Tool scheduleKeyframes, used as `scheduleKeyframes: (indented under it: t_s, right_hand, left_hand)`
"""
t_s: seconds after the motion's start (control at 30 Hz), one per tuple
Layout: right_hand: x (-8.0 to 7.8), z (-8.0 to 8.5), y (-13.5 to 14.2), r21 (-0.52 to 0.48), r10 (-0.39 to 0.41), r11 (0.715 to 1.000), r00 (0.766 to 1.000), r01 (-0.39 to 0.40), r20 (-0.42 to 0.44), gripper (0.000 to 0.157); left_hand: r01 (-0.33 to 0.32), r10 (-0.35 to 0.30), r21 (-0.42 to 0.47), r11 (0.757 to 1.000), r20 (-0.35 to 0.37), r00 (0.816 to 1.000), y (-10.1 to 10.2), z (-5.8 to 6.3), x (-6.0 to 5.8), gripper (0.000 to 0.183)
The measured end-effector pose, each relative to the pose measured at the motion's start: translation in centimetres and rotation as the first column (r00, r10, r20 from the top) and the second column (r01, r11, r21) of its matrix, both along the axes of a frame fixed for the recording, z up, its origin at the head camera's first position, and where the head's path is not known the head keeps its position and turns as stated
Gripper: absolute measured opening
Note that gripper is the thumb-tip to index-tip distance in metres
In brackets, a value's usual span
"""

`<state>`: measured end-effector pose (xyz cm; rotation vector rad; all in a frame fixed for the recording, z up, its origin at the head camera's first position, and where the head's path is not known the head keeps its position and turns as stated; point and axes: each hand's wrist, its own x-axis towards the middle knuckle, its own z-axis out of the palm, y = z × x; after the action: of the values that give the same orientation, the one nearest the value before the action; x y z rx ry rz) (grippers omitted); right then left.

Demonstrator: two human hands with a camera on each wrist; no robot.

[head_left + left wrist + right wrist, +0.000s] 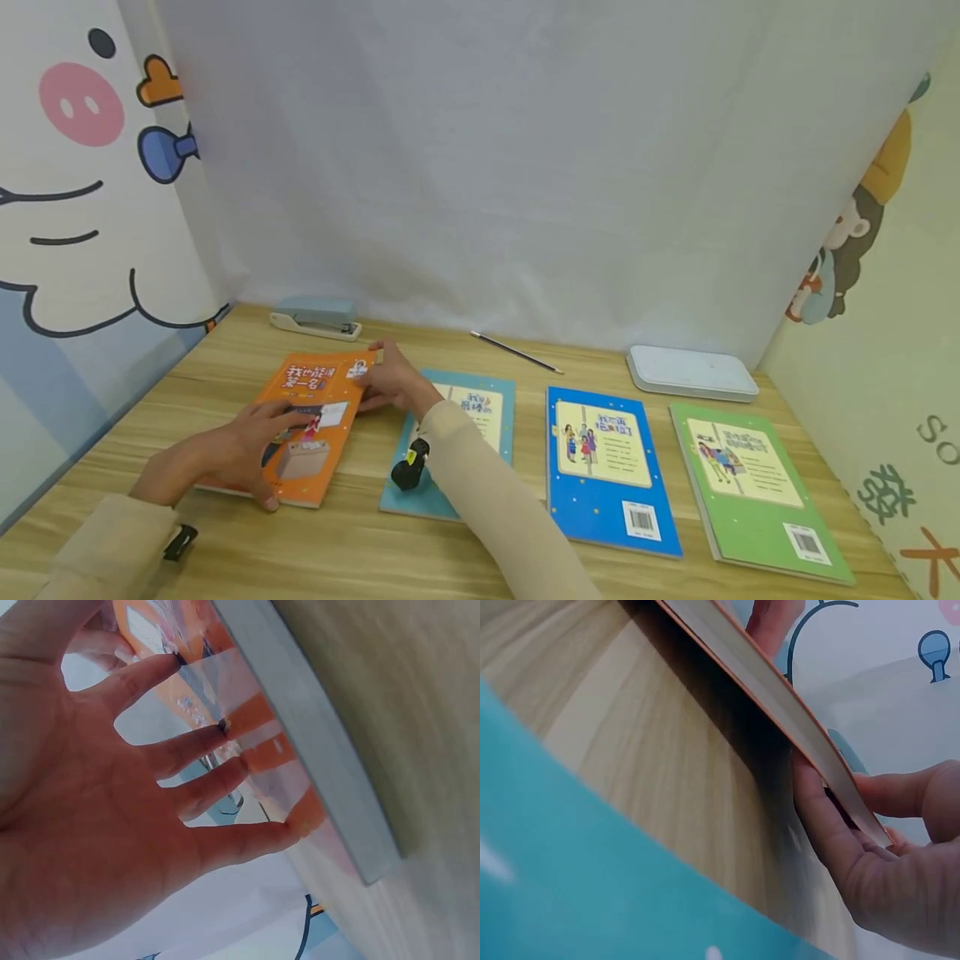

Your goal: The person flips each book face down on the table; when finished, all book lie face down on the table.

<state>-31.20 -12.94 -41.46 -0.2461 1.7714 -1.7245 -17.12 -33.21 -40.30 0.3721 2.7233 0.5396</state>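
An orange book (306,457) with a picture cover lies at the left of the wooden table. Over its lower left part is my left hand (238,443), and the left wrist view shows its straight, spread fingers touching the glossy cover with their tips. At the upper right corner of the book, my right hand (397,382) pinches the edge between thumb and fingers. In the right wrist view the right side of the orange book (769,686) stands raised off the table, with the fingers under it. A teal book (487,417) lies just right, partly hidden under my right forearm.
Farther right lie a blue book (600,508) and a green book (757,525), back covers up. A stapler (318,317) stands at the back left, a pencil (517,352) at the back middle, a pale flat case (692,372) at the back right. A curtain (525,167) hangs behind.
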Motion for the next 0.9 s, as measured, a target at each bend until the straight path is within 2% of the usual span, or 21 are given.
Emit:
scheduleKeyframes:
  t_s: [0.1, 0.27, 0.4, 0.53, 0.67, 0.77, 0.9]
  right_hand:
    - [0.1, 0.1, 0.1, -0.008, -0.008, 1.000, 1.000, 0.008, -0.005, 0.061]
    - [0.3, -0.1, 0.1, -0.045, -0.074, 0.996, 0.997, 0.073, -0.017, 0.059]
    - [0.4, 0.3, 0.1, -0.120, -0.112, 0.987, 0.994, 0.110, -0.009, 0.056]
    - [0.3, 0.8, 0.4, -0.173, -0.138, 0.975, 0.990, 0.137, 0.007, 0.055]
    - [0.1, 1.2, 0.9, -0.192, -0.137, 0.971, 0.990, 0.139, 0.021, 0.053]
    - [-0.2, 1.7, 1.6, -0.211, -0.129, 0.969, 0.992, 0.129, 0.012, 0.054]
    - [-0.4, 2.7, 2.5, -0.249, -0.131, 0.960, 0.991, 0.130, 0.013, 0.055]
  left_hand:
    - [0.011, -0.011, -0.006, 1.000, 0.006, 1.000, 0.1, 0.1, -0.1, 0.113]
    - [0.040, -0.040, 0.035, 0.999, 0.007, 0.999, 0.1, 0.3, -0.2, 0.117]
    - [0.076, -0.073, 0.089, 0.993, -0.037, 0.997, 0.1, 0.5, 0.0, 0.121]
    - [0.107, -0.098, 0.104, 0.989, -0.092, 0.991, 0.1, 0.8, 0.0, 0.123]
    - [0.149, -0.132, 0.101, 0.984, -0.158, 0.979, 0.4, 1.0, -0.2, 0.123]
    - [0.200, -0.167, 0.123, 0.972, -0.235, 0.957, 0.7, 1.1, -0.5, 0.123]
    - [0.211, -0.164, 0.149, 0.966, -0.280, 0.946, 1.2, 1.7, -1.1, 0.122]
